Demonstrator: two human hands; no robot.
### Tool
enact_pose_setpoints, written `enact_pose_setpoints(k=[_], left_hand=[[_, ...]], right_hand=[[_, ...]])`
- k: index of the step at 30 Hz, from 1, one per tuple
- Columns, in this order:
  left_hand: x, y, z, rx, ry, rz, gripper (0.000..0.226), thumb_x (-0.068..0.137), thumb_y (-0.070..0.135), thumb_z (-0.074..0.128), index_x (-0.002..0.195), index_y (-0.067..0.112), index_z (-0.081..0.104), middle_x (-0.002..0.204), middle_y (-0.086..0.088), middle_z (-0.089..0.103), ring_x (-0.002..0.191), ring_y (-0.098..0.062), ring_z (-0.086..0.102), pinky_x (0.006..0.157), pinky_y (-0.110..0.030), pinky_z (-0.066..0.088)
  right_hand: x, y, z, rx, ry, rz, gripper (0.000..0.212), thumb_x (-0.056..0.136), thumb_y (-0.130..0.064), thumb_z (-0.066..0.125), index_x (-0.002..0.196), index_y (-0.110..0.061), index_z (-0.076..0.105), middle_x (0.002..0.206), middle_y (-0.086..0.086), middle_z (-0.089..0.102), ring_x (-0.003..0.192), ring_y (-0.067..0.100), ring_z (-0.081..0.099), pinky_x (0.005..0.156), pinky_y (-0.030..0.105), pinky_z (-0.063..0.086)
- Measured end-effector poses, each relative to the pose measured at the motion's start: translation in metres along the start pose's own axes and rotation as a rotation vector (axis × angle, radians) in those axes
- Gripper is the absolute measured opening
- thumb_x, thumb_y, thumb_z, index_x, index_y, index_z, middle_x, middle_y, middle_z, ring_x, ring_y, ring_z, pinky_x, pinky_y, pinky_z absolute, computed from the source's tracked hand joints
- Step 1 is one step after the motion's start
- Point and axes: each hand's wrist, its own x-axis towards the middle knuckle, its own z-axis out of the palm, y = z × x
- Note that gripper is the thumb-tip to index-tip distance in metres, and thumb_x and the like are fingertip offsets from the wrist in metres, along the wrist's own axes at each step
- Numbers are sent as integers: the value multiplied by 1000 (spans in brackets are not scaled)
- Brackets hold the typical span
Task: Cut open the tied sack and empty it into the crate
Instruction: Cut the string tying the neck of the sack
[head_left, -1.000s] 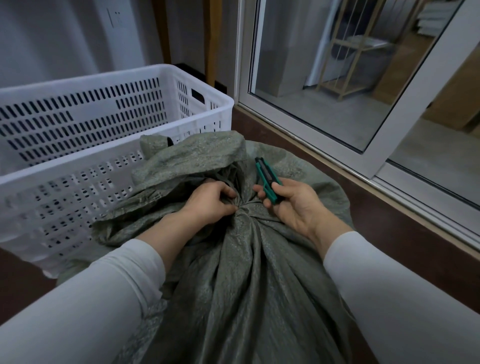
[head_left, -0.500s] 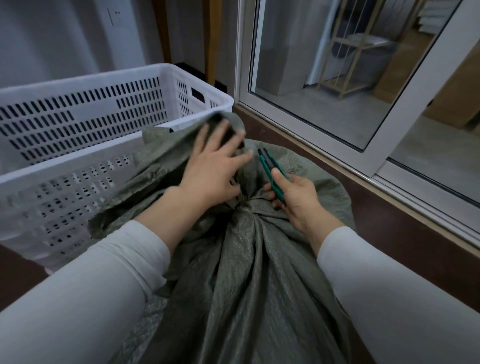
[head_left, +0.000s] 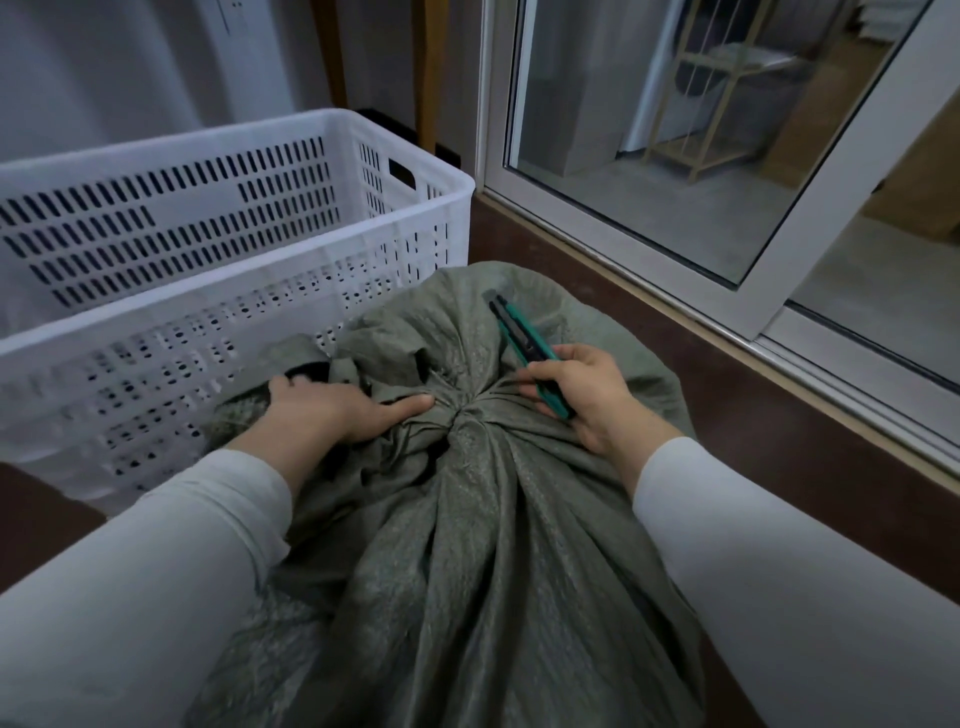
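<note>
**Sack still tied, knife ready at the neck**

The sack (head_left: 493, 545) stands on the floor, its top leaning against the near wall of the crate (head_left: 171, 317). The knot (head_left: 462, 415) is tight and uncut, between both hands.

Left hand (head_left: 332, 410) lies flat on the loose flap left of the knot, thumb straight and pointing at it. The fingertips are hidden over a fold. It holds nothing, only presses.

Right hand (head_left: 587, 400) has its fingers curled round the knife (head_left: 524, 353), with the tip aimed away toward the far side. Can't tell if the blade is out.

Step in hand: cut the tie.
- Keep the flap pinned so the neck stays taut.
- Move the left thumb back from the knot before the blade comes in.
- Slip the blade under the tie only and cut away from the body.
- Stay shallow, or the cloth may split low and spill contents short of the crate.
</note>
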Motion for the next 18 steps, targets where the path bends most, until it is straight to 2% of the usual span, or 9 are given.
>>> enact_pose_setpoints(k=[2,3,5,6,7,9,11,15,18], left_hand=[[-11,8,-10,148,245,16,116,57,98,22,133,16,52,145,-15,40,134,-35,32,107,-44,25],[-15,12,-16,166,391,50,105,62,92,35,128,13,55,137,-17,44,128,-35,36,103,-42,30],[-18,21,-27,-6,616,232,64,75,58,66,116,11,57,124,-14,48,120,-33,42,98,-41,38],[-22,26,-31,-155,655,372,41,78,35,71,111,13,60,118,-11,51,116,-31,48,96,-40,42],[-27,31,-32,-278,643,490,27,80,19,69,106,15,64,113,-8,58,109,-28,55,93,-38,46],[-36,40,-26,-354,555,594,17,80,14,67,96,16,74,102,-3,71,98,-22,65,88,-31,50],[-35,44,-14,-311,505,594,14,81,18,69,92,16,76,99,-3,74,97,-21,66,84,-27,48],[-23,41,1,-275,482,546,14,78,23,71,89,16,76,99,-7,73,98,-25,65,82,-31,48],[-20,44,7,-270,517,510,23,75,31,72,93,16,74,107,-11,63,108,-29,56,90,-32,46]], right_hand=[[-2,-5,0,-16,-12,-7,23,77,2,64,88,-17,57,95,14,70,67,17,66,63,28,47],[-3,-7,-1,-13,-7,-12,23,76,3,63,92,-14,59,89,13,70,66,19,66,62,29,47],[-5,-9,-3,-5,3,-30,19,78,3,58,95,-6,62,75,13,68,66,23,65,62,30,49],[-5,-9,-4,-2,-1,-40,12,81,0,56,89,-3,63,70,13,66,67,25,65,66,30,52],[-7,-10,-5,-1,-6,-45,9,84,-4,55,82,-2,64,67,13,65,68,25,64,70,30,55],[-13,-11,-8,-25,-21,-47,14,90,-12,54,79,-7,62,68,12,65,62,21,61,60,24,53],[-19,-11,-11,-43,-55,-38,12,92,-13,52,83,-12,59,71,11,66,56,18,57,48,23,46],[-29,-8,-12,-71,-146,28,11,89,-4,46,88,-8,55,71,16,62,54,23,57,52,31,47],[-34,-3,-6,-96,-168,78,9,93,-12,48,90,-8,55,67,15,55,50,22,52,50,31,51]])
